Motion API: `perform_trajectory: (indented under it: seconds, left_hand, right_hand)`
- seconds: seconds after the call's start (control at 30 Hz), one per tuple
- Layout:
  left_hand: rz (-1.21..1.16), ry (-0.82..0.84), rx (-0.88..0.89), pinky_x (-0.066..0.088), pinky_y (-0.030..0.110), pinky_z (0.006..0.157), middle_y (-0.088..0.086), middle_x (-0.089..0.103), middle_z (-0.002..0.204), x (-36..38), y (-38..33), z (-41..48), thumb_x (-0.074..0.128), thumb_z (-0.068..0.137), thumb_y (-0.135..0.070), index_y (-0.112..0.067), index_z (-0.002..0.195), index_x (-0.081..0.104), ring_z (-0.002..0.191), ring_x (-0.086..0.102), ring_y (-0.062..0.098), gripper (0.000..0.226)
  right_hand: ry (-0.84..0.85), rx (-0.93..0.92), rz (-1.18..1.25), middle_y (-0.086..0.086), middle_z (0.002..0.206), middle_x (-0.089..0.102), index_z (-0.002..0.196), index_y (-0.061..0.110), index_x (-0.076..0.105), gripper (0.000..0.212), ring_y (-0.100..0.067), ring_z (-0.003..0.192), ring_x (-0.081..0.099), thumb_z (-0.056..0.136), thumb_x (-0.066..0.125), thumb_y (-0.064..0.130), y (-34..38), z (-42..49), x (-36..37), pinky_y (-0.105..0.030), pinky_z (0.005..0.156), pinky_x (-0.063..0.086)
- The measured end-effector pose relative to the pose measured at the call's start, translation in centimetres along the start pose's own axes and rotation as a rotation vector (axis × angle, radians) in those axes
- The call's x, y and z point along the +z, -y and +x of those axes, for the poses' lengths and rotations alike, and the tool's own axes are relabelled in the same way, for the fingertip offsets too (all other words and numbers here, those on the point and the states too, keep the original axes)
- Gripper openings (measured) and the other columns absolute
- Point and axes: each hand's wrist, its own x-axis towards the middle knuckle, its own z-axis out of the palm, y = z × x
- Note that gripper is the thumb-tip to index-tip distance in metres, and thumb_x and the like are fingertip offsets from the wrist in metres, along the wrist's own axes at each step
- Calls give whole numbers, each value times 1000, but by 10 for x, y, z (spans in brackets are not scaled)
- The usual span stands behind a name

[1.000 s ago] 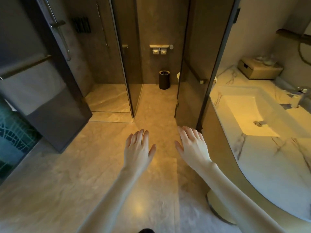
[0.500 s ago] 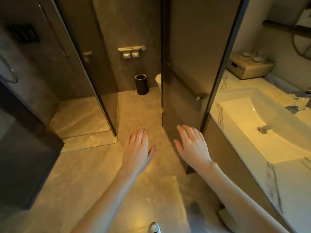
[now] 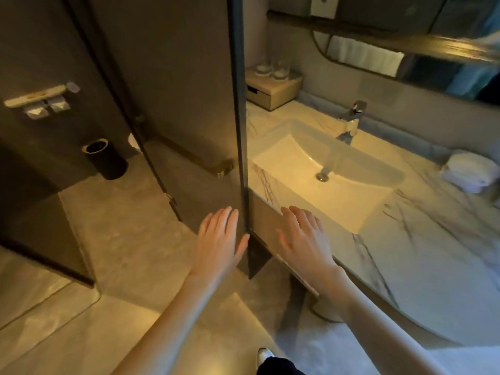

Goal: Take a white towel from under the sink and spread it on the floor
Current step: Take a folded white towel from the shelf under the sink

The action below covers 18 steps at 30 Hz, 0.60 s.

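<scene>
While both arms reach forward, the left hand [image 3: 219, 239] and right hand [image 3: 304, 236] hang flat, fingers spread, grasping nothing, the right over the bench [image 3: 433, 253] edge by the sink [image 3: 324, 169]; the towel below is hidden.

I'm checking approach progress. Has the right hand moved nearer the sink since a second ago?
Yes. The right hand now overlaps the sink counter's front edge; earlier it hovered over floor, left of it.

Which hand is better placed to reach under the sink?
Right, probably. The right hand hangs open over the vanity's front edge beside the sink; the left hand hangs open over the floor, beyond the glass partition's edge.
</scene>
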Motion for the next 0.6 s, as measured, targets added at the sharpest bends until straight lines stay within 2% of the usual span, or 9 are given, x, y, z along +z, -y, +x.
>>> perform_trajectory:
  seconds: [0.1, 0.27, 0.37, 0.6]
  left_hand:
    - [-24, 12, 101, 38, 41, 104, 10, 54, 134, 15, -18, 31, 53, 89, -46, -8, 131, 49, 124, 49, 24, 57]
    - [-82, 35, 255, 40, 42, 105, 10, 53, 134, 31, -44, 63, 51, 89, -45, -8, 131, 48, 126, 48, 24, 56]
    - [-76, 53, 353, 36, 40, 107, 10, 50, 136, 38, -50, 77, 45, 91, -47, -9, 132, 47, 128, 45, 23, 55]
    - [-114, 68, 578, 38, 45, 104, 14, 54, 132, 55, -52, 103, 50, 91, -44, -7, 130, 49, 122, 51, 29, 54]
  right_hand:
    - [-23, 98, -30, -9, 136, 50, 135, 16, 42, 49, -27, 124, 48, 92, 52, 37, -25, 2, -2, -41, 103, 39]
    - [-45, 243, -72, -15, 124, 59, 129, 8, 50, 51, -33, 111, 57, 85, 64, 30, -47, -2, 0, -45, 93, 47]
    - [-76, 312, -97, -15, 120, 61, 125, 8, 52, 51, -33, 107, 60, 82, 68, 29, -52, -9, 1, -45, 88, 50]
    - [-134, 537, -190, -16, 121, 61, 126, 7, 53, 50, -32, 108, 61, 84, 67, 30, -41, -24, 11, -45, 89, 51]
